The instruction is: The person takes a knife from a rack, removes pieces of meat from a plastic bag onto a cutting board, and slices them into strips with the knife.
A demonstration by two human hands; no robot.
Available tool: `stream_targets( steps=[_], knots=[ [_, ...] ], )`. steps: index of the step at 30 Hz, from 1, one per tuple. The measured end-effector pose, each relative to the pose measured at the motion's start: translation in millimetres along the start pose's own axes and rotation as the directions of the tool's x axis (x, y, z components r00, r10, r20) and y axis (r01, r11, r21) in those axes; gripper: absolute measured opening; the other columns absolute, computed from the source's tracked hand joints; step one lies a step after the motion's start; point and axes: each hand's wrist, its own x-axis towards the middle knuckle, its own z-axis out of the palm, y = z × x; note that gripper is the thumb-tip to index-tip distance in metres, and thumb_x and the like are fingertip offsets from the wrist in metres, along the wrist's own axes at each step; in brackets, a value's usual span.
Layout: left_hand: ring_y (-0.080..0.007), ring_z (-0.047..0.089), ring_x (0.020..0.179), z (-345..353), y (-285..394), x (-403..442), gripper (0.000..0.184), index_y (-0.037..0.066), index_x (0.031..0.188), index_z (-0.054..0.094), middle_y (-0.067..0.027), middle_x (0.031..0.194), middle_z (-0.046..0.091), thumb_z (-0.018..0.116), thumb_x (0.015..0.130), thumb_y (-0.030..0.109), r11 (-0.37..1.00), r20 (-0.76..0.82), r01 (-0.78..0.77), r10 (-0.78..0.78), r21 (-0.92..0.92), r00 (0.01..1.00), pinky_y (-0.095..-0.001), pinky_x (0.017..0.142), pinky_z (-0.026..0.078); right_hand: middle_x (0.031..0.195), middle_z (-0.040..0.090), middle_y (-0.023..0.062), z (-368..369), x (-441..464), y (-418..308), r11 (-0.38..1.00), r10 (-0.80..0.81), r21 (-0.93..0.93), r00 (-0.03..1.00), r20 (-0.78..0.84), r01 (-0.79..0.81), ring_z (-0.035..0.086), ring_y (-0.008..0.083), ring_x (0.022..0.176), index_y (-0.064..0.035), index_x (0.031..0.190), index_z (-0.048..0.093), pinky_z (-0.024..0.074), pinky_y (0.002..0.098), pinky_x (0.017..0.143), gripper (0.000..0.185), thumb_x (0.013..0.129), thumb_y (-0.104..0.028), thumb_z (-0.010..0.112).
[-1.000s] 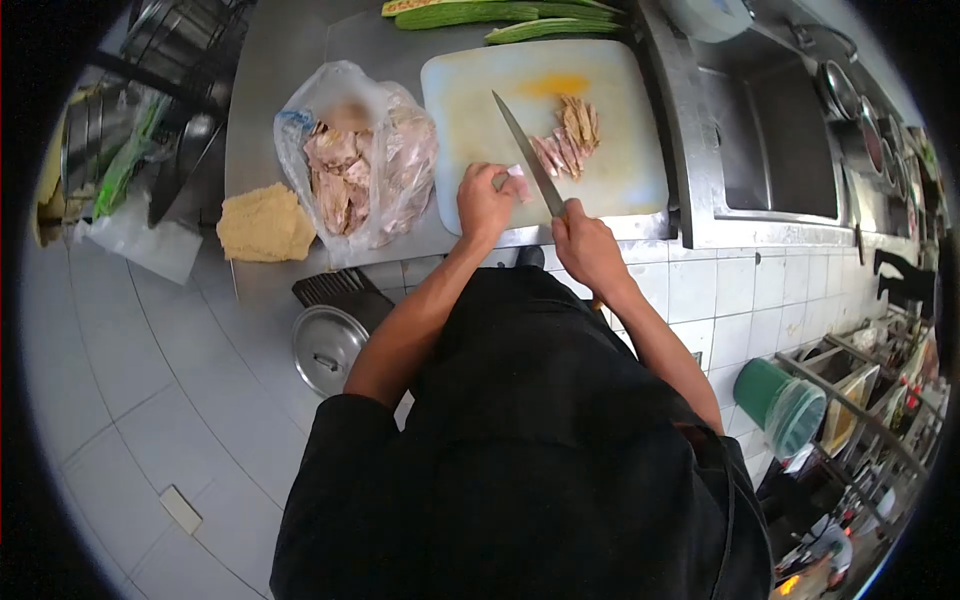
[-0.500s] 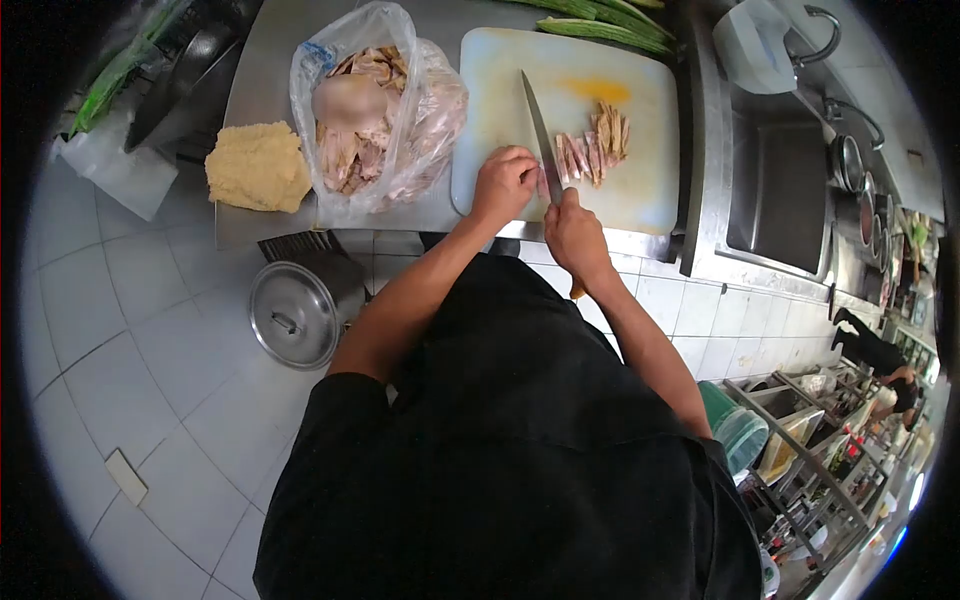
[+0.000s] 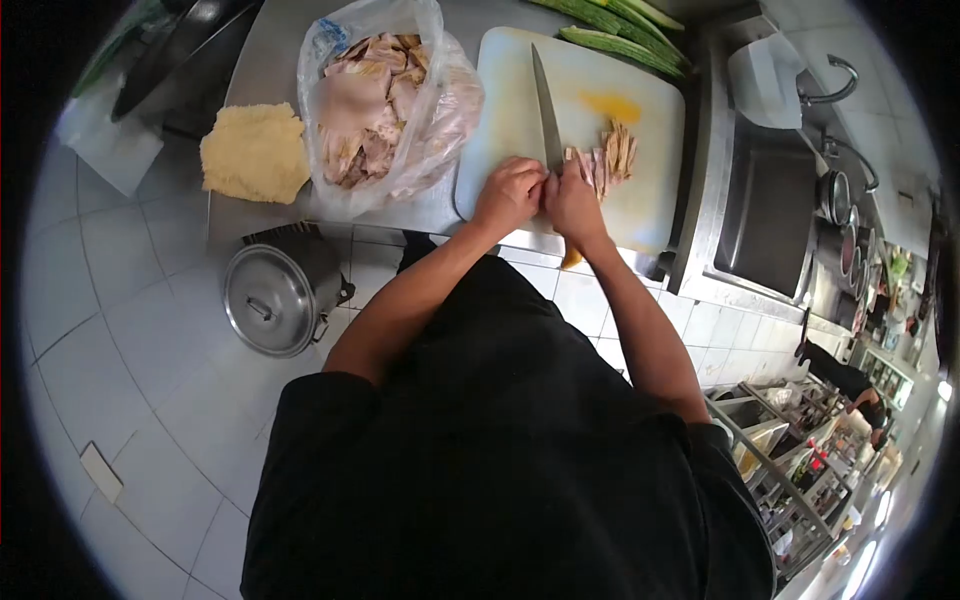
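Observation:
My right hand is wrapped around the handle of a long kitchen knife, whose blade points away from me over the white cutting board. Close against it on the left, my left hand has its fingers curled and pressed down on a piece of meat at the board's near side; the hands hide that piece now. Sliced meat strips lie just right of the blade. Left of the board, an open clear plastic bag holds many pieces of meat.
A folded tan cloth lies at the counter's left edge. Green ridged vegetables rest behind the board. On the right is a metal sink with faucets. A lidded pot stands on the floor. Another person is far right.
My hands have come together, with the right hand and knife now touching or nearly touching the left fingers. The pink piece seen between them is hidden. The whole view has shifted slightly.

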Motion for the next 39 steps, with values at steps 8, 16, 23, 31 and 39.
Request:
stream_targets(
  steps=[8,16,23,31,39],
  knots=[
    [-0.0310,0.068,0.090,-11.5,6.0,-7.4,0.009,-0.002,0.089,0.072,-0.0125,0.095,0.070,0.072,0.080,-0.001,0.992,-0.033,0.112,-0.114,-0.060,0.993,-0.0393,0.080,0.055,0.079,0.063,0.0376,-46.8,-43.2,-35.0,0.979,0.198,0.015,0.959,0.202,-0.205,0.064,0.0557,0.080,0.0056,0.100,0.046,0.0512,0.0604,0.075,0.028,0.099,-0.022,0.050],
    [-0.0316,0.067,0.089,0.9,6.0,-6.3,0.007,-0.002,0.086,0.071,-0.0120,0.094,0.070,0.070,0.081,0.002,0.993,-0.017,0.121,-0.121,0.004,0.993,-0.0402,0.081,0.054,0.072,0.062,0.0367,-18.8,-75.2,-27.2,0.993,0.115,-0.025,0.987,0.111,-0.113,0.064,0.0552,0.073,0.0044,0.099,0.042,0.0516,0.0611,0.069,0.022,0.099,-0.016,0.049],
    [-0.0320,0.066,0.089,3.6,6.4,-3.3,0.005,-0.002,0.083,0.070,-0.0110,0.093,0.069,0.070,0.079,0.001,0.995,-0.028,0.098,-0.097,0.018,0.995,-0.0411,0.081,0.053,0.073,0.063,0.0360,-11.5,-72.9,-26.2,0.985,0.169,-0.049,0.980,0.106,-0.165,0.064,0.0549,0.072,0.0044,0.100,0.042,0.0521,0.0612,0.068,0.021,0.099,-0.016,0.050],
    [-0.0335,0.066,0.090,1.0,4.8,-0.5,0.010,-0.002,0.089,0.071,-0.0116,0.096,0.070,0.070,0.079,-0.001,0.998,-0.012,0.043,-0.043,0.052,0.999,-0.0414,0.083,0.053,0.078,0.064,0.0352,-4.2,8.1,-6.8,1.000,0.017,0.000,1.000,0.017,-0.017,0.066,0.0506,0.074,0.0047,0.105,0.047,0.0536,0.0572,0.069,0.027,0.099,-0.022,0.047],
    [-0.0324,0.068,0.096,-19.0,22.1,-8.9,0.016,-0.001,0.099,0.071,-0.0135,0.106,0.070,0.070,0.084,0.002,0.983,-0.035,0.175,-0.178,-0.056,0.983,-0.0386,0.088,0.054,0.081,0.065,0.0310,-47.8,-38.4,-21.0,0.991,0.027,0.128,1.000,0.015,-0.029,0.063,0.0522,0.077,-0.0008,0.101,0.052,0.0494,0.0576,0.070,0.026,0.102,-0.027,0.052]
  ],
)
